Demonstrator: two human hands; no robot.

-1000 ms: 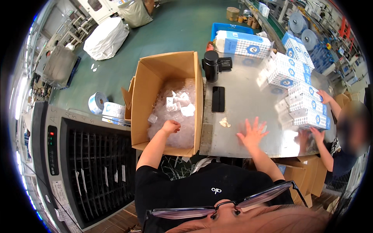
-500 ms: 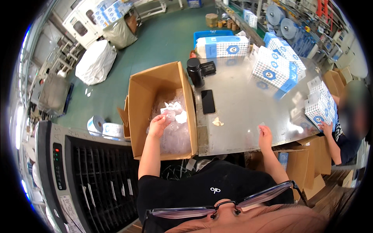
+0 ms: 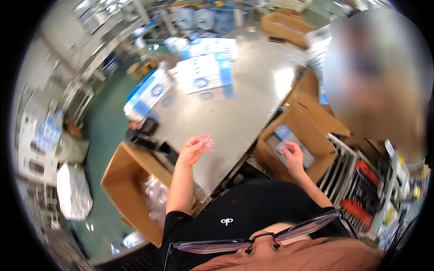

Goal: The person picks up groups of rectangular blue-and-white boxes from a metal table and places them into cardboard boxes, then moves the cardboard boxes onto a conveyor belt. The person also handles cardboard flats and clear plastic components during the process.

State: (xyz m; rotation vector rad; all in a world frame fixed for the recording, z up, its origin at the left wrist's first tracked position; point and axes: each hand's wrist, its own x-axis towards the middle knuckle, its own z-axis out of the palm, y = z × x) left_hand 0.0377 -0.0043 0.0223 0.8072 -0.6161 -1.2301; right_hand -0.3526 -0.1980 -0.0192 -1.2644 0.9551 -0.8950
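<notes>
My left hand [image 3: 191,151] is raised over the near part of the metal table [image 3: 239,108]. Pinched in its fingers is a small clear plastic piece [image 3: 207,143]; its exact kind is too blurred to tell. My right hand [image 3: 294,158] hangs above the open cardboard box [image 3: 312,119] at the right. A small clear piece [image 3: 283,148] shows at its closed fingertips. Inside that box lies a blue and white package [image 3: 286,134], partly hidden by the hand. To the left stands another cardboard box [image 3: 121,178], with clear plastic pieces [image 3: 155,198] in it.
Blue and white packages [image 3: 203,74] sit at the table's far left. Near its left edge are a dark phone [image 3: 169,152] and a black bottle [image 3: 141,139]. Another person, blurred, is at the right. Red and black tools [image 3: 361,194] lie at the lower right.
My view has swung to the right. My left hand has come out of the left box with a clear piece. My right hand has gone from the table to over the right box.
</notes>
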